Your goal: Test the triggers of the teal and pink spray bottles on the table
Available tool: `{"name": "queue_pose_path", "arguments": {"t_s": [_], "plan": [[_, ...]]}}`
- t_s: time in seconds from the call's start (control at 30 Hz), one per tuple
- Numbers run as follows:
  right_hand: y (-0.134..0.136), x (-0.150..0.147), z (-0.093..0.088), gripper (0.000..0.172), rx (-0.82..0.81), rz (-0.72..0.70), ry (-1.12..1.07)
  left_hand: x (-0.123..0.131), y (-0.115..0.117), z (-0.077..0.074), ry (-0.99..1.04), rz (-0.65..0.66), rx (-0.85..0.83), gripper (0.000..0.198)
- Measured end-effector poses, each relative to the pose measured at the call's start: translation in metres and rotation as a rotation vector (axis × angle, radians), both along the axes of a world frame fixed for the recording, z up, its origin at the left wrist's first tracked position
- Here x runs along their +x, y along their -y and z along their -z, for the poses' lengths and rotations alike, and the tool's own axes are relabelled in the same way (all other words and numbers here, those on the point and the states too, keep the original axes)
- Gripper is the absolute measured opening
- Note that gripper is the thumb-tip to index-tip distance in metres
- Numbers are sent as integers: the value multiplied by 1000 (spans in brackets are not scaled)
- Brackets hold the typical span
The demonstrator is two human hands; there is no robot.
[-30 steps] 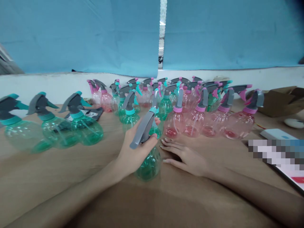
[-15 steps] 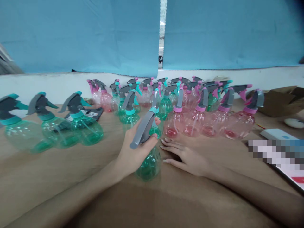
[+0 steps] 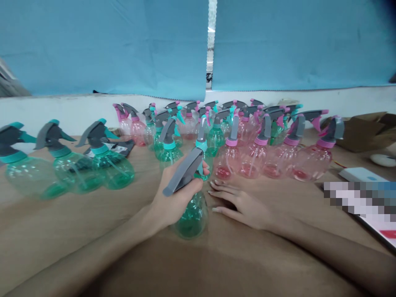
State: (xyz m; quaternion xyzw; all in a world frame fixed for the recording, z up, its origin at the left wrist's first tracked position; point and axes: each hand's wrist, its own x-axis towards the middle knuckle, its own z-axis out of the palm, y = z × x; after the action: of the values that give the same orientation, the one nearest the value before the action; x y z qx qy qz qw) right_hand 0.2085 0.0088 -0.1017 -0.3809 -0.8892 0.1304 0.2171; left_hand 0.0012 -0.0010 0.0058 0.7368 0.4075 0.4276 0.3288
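Observation:
My left hand (image 3: 173, 194) is closed around the neck of a green spray bottle (image 3: 192, 220) with a grey spray head (image 3: 185, 169). The bottle is in the middle of the table's near part; whether its base touches the table I cannot tell. My right hand (image 3: 239, 202) lies on the table just right of that bottle, fingers stretched out, holding nothing. Right behind my hands stand pink spray bottles (image 3: 227, 163) in a row, with a green spray bottle (image 3: 171, 153) to their left.
Three green spray bottles (image 3: 113, 167) stand at the left, a dark packet (image 3: 125, 147) behind them. More pink and green bottles crowd the back. On the right are a white box (image 3: 360, 175), a mouse (image 3: 383, 160), a brown cardboard box (image 3: 365, 132) and a partly blurred-out flat item (image 3: 380, 233).
My left hand and the green spray bottle have shifted slightly left and towards me, the grey spray head dipping a little lower. My right hand has stayed in place.

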Motion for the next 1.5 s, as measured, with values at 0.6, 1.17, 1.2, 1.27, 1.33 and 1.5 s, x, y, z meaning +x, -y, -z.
{"name": "queue_pose_path", "arguments": {"t_s": [0.6,1.17,1.2,1.27,1.33,1.5], "plan": [[1,-1,-2,51,-3,3,-5,1,-5,12,-59,-123,57,31],[1,0,-2,51,-15,0,-8,3,-4,7,2,-77,54,34],[2,-1,-3,51,-13,3,-3,3,-4,7,3,-75,55,33],[2,-1,-3,52,-12,7,3,3,-3,7,-1,-79,61,33],[2,-1,-3,52,-17,6,4,3,-3,7,-16,-87,67,33],[1,0,-1,51,-5,-1,-11,3,-3,8,-83,-114,46,30]]}}
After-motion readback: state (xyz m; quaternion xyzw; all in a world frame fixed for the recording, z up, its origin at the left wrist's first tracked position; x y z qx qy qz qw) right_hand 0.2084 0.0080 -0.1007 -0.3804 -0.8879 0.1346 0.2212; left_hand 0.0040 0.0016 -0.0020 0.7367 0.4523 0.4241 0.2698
